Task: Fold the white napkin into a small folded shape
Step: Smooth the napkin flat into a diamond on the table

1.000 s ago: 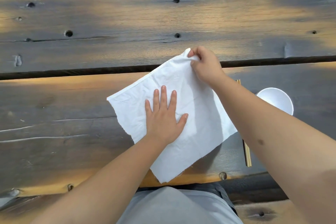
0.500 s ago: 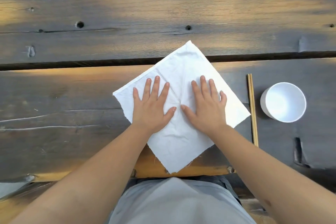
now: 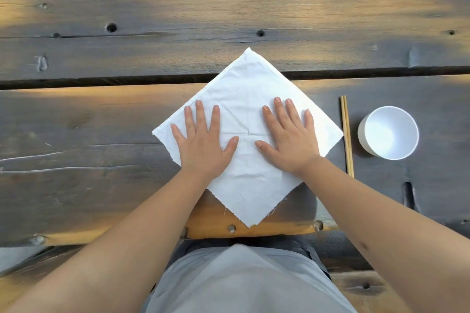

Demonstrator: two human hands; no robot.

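A weathered wooden surface (image 3: pixel 101 122) of broad dark planks fills the view, split by a long gap and dotted with bolt holes. At the right, a pair of wooden chopsticks (image 3: pixel 347 136) lies lengthwise, pointing away from the near edge. Just beside them to the right stands a white cup (image 3: pixel 388 132), upright

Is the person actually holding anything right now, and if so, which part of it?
Nothing is gripped. The left hand and right hand lie flat, fingers spread, pressing on the middle of the white napkin on the table.
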